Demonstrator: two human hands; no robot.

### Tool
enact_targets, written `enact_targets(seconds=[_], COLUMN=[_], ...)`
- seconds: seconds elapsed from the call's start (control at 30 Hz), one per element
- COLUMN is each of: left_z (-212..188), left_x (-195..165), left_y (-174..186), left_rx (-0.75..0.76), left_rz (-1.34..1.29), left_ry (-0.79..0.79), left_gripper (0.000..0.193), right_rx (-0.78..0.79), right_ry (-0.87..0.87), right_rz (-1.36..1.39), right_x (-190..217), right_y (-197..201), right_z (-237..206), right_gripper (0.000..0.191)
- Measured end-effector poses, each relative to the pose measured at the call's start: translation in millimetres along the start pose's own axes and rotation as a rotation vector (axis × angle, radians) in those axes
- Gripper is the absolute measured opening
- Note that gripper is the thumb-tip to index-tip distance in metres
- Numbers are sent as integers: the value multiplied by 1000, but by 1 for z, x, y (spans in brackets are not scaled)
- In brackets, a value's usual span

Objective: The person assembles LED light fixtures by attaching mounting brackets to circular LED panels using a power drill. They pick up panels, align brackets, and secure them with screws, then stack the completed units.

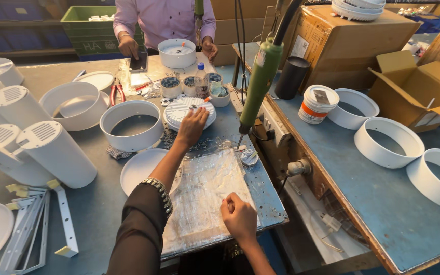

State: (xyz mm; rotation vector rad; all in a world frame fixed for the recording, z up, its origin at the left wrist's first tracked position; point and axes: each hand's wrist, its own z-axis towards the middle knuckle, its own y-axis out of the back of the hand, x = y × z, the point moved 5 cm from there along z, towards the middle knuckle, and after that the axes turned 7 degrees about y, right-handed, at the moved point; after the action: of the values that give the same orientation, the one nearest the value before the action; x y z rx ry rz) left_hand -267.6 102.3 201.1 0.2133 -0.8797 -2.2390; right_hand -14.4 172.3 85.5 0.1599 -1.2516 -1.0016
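Left hand (192, 127) on white vented disc (188, 112), right hand (239, 218) fisted on plastic sheet (204, 198)

The co-worker (165, 20) across the table is cut off above the chest by the top edge. The green hanging screwdriver (257, 81) runs out of view upward with its cable. The left hand (192, 126) covers part of the slotted white disc (182, 109). The small cups (189, 85) hold contents too small to tell.
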Motion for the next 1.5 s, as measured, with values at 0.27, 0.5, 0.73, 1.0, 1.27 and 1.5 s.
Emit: enact_targets(seconds=[0.27,0.5,0.73,1.0,1.27,1.5], left_z=[-6,-26,-173,-267,-257,-255], left_x=[14,20,-19,-90,-104,-110], left_y=[1,32,88,79,86,96], left_rx=[304,317,510,480,440,391], left_rz=[-160,-559,-1277,-1164,-1062,-1027], left_ry=[161,500,744,995,1013,996], left_gripper=[66,45,44,34,24,22], right_rx=[-6,-49,-68,-81,-119,85], right_ry=[9,90,146,128,186,-69], right_rz=[-27,15,23,8,31,1187], right_x=[-2,-7,-13,-24,-15,-82], right_y=[3,7,15,12,25,57], right_z=[-7,-16,-17,-28,-30,-27], right_gripper=[16,17,16,17,17,20])
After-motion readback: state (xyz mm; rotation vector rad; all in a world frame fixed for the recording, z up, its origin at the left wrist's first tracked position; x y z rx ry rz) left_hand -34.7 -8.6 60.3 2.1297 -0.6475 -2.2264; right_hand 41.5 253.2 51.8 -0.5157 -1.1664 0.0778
